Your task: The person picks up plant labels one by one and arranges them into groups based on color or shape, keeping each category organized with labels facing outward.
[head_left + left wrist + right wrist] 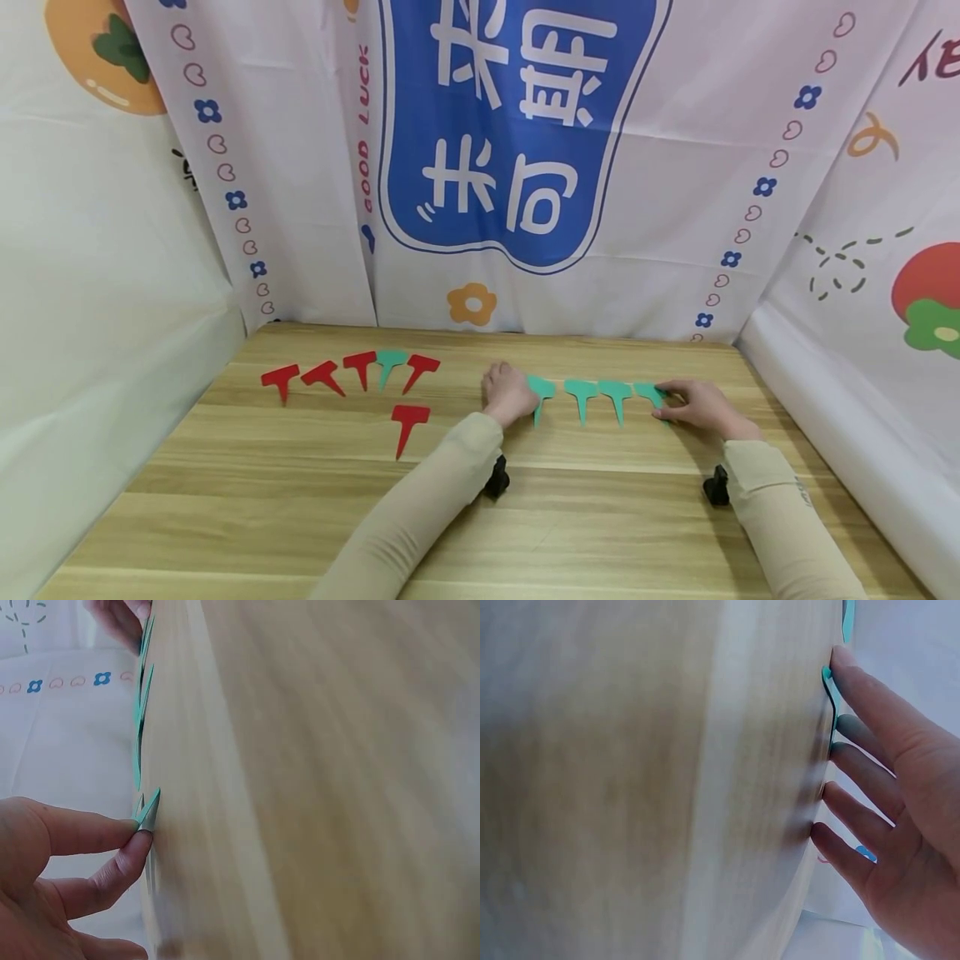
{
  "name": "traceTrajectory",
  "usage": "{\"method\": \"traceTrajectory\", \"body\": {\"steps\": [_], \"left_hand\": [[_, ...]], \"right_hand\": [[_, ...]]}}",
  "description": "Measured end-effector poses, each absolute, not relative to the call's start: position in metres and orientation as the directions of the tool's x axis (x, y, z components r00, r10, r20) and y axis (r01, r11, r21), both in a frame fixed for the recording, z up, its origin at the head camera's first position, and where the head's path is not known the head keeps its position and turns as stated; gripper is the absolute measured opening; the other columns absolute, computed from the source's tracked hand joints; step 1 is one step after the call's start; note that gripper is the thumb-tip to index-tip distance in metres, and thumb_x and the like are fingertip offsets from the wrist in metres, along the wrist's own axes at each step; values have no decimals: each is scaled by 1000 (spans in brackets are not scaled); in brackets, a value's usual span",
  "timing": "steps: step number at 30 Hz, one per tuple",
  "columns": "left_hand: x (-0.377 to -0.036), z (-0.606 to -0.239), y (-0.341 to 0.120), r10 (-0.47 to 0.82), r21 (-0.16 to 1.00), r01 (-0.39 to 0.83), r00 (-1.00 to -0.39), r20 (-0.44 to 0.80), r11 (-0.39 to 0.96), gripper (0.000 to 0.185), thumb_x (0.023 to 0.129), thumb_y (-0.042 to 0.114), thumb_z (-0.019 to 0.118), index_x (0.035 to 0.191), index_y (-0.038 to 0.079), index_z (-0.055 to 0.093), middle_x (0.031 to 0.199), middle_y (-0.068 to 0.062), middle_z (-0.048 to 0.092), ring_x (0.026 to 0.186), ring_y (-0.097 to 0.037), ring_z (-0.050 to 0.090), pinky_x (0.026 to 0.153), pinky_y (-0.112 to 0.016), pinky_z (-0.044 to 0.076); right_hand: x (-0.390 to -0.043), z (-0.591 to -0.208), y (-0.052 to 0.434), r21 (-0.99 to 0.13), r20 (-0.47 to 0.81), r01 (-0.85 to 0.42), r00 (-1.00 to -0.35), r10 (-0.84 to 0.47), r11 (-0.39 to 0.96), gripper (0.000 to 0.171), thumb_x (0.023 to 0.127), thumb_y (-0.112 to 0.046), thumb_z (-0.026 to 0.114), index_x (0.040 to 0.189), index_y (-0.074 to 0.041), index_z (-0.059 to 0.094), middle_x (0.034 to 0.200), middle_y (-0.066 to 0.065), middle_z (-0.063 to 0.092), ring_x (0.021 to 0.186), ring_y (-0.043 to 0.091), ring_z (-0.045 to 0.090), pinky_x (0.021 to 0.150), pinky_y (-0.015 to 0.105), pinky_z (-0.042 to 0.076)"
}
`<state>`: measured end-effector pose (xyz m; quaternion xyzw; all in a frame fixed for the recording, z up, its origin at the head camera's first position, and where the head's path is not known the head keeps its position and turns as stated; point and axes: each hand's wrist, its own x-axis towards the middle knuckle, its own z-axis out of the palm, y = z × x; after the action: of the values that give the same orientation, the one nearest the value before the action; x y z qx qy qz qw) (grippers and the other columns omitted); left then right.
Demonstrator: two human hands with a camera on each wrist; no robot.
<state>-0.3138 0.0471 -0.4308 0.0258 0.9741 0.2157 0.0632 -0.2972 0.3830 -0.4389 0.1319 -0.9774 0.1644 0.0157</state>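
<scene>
Here the left hand (507, 393) pinches the head of a green T-shaped tag (540, 392) between thumb and fingertip; the left wrist view shows the tag's edge (148, 810) lifted slightly off the wooden table (480, 517) while the fingers (131, 859) curl round it. This tag is the leftmost of a row of four green tags lying across the right half of the table, towards its far side. The right hand (701, 407) lies at the other end of that row, its straight fingers (862, 694) pressing flat on the rightmost green tag (649, 392), whose edge (829, 697) shows under the fingertips in the right wrist view. Between the two hands lie two more green tags (581, 394) (617, 396), apart from each other and untouched.

To the left, well apart from the hands, four red tags (322, 375) and one green tag (390, 363) form another row, and a single red tag (408, 421) lies nearer, just in front of that row's right end. Both forearms wear beige sleeves (420, 517). Printed white cloth (525, 167) hangs behind and beside the table.
</scene>
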Motion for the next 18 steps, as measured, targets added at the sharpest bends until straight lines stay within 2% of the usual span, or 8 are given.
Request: {"method": "traceTrajectory", "body": {"steps": [4, 11, 14, 18], "left_hand": [[-314, -431, 52, 74, 414, 18, -990, -120, 910, 37, 80, 15, 60, 114, 0, 64, 151, -22, 29, 143, -38, 18, 117, -52, 13], [-313, -431, 58, 71, 421, 16, -991, -113, 907, 48, 80, 19, 62, 123, -2, 59, 150, -23, 30, 142, -38, 20, 117, -52, 14], [-312, -431, 60, 83, 425, 27, -990, -115, 905, 45, 81, 18, 60, 122, -1, 60, 150, -24, 30, 142, -39, 19, 117, -53, 13], [-313, -431, 62, 94, 423, 36, -989, -118, 905, 35, 81, 16, 58, 112, 1, 65, 150, -24, 29, 142, -40, 18, 117, -53, 13]], "right_hand": [[-298, -440, 384, -315, 76, -262, -965, -251, 912, 62, 78, -42, 74, 124, -3, 60, 126, 28, 57, 118, 51, 48, 97, 61, 38], [-299, -441, 384, -313, 78, -261, -965, -249, 913, 62, 78, -42, 74, 124, -3, 60, 126, 28, 57, 119, 51, 48, 97, 61, 38], [-299, -442, 384, -311, 75, -259, -966, -248, 914, 62, 78, -43, 74, 125, -4, 60, 127, 28, 57, 119, 50, 48, 97, 61, 38], [-299, -441, 384, -316, 69, -255, -967, -246, 914, 63, 78, -43, 73, 125, -3, 60, 127, 28, 56, 119, 50, 47, 97, 61, 38]]}}
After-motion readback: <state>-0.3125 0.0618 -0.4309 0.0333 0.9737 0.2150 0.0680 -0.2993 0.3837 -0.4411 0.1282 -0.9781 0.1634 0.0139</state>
